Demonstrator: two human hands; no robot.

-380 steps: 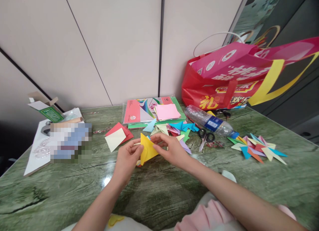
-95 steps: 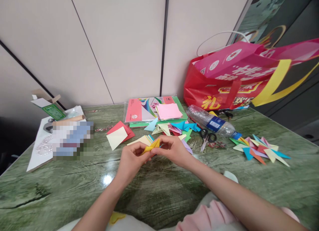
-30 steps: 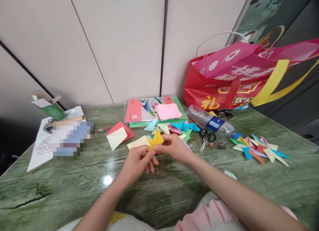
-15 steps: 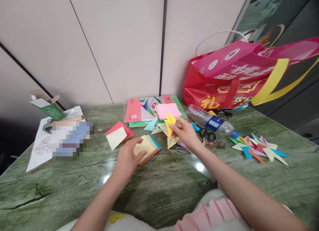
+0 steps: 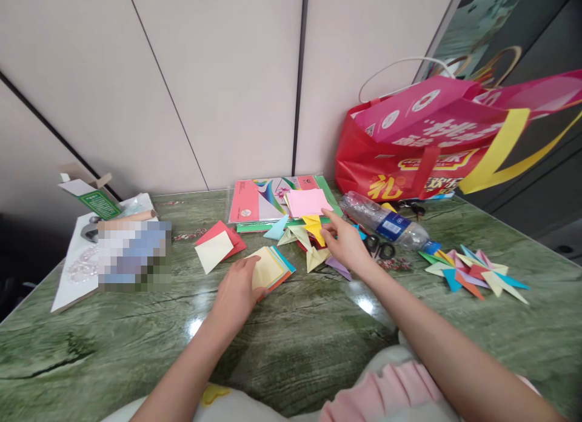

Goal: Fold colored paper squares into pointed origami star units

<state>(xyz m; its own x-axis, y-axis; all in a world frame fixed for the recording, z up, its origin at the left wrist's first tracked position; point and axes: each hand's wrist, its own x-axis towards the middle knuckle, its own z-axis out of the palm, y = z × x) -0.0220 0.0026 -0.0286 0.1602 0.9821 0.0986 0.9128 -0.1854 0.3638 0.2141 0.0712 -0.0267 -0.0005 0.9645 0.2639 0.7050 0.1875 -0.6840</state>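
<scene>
My left hand (image 5: 236,287) grips the left edge of a stack of coloured paper squares (image 5: 269,269), a cream sheet on top and blue and orange ones below. Behind them, my right hand (image 5: 346,245) is open, its fingers apart beside a yellow folded paper piece (image 5: 313,228). That piece lies among other folded pieces: a light blue one (image 5: 276,228), pale green ones (image 5: 297,235), a pale yellow one (image 5: 317,259) and a purple one (image 5: 339,267). Left of the stack, a cream square (image 5: 213,252) overlaps red paper (image 5: 233,242).
Pink squares (image 5: 308,202) lie on paper packs (image 5: 254,207) near the wall. Scissors (image 5: 385,250), a plastic bottle (image 5: 373,213), assembled paper stars (image 5: 477,273) and a red bag (image 5: 391,152) are on the right. A green-and-white box (image 5: 97,202) stands left, on a white book (image 5: 68,288).
My right hand has let go of the yellow folded piece, which now lies with the other folded ones. My left hand has closed onto the edge of the paper stack.
</scene>
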